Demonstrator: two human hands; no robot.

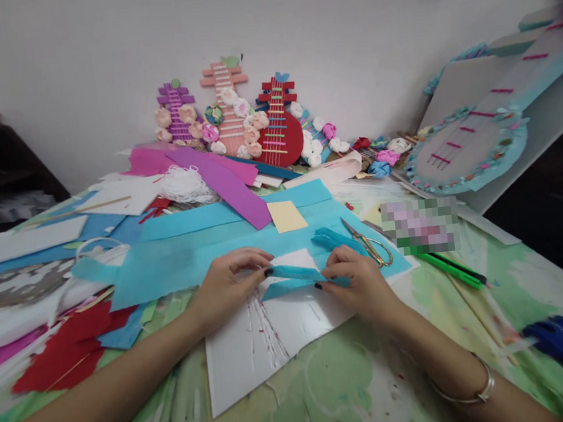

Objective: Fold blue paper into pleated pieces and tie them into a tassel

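Between my hands stretches a narrow folded strip of blue crepe paper [295, 273]. My left hand [233, 280] pinches its left end between thumb and finger, and my right hand [353, 274] grips the right end, where more of the blue paper trails up behind the fingers. Below them lies a glossy white board [237, 363] with streaks of what looks like glue on it. Another blue piece rests on the board under the held strip. Large light-blue sheets [166, 260] spread behind, with a small cream square [287, 216] and a purple strip [239, 192] on top.
Gold-handled scissors [368, 242] lie just beyond my right hand, with a green cutter [448, 268] farther right. A blue glue gun [561, 336] sits at the right edge. Red paper scraps [69, 347] cover the left. Decorated paper instruments [278, 131] lean against the wall.
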